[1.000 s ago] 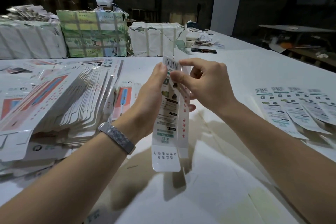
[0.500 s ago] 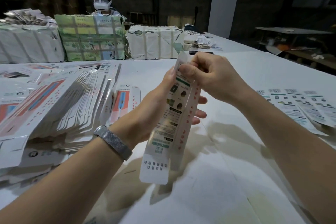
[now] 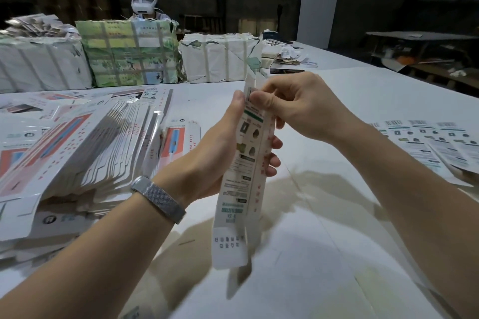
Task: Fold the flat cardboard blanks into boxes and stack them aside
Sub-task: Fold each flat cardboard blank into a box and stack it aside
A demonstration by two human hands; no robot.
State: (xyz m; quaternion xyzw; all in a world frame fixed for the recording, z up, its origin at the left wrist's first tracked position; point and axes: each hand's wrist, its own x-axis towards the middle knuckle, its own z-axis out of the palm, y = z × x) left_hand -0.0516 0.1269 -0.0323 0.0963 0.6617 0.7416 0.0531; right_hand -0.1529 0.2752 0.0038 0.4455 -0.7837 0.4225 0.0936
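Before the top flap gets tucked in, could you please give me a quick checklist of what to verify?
1. Left hand grips the box at mid-length: ok.
2. Right hand pinches the top end: ok.
3. Box held upright above the table: ok.
4. Top flap tucked: cannot tell, the fingers hide it.
5. Bottom flap closed: not ok, it hangs open.
6. Room beside the folded boxes at right: ok.

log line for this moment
step: folding top flap | left hand: holds box blank | right hand: pinches its top | bottom flap: open
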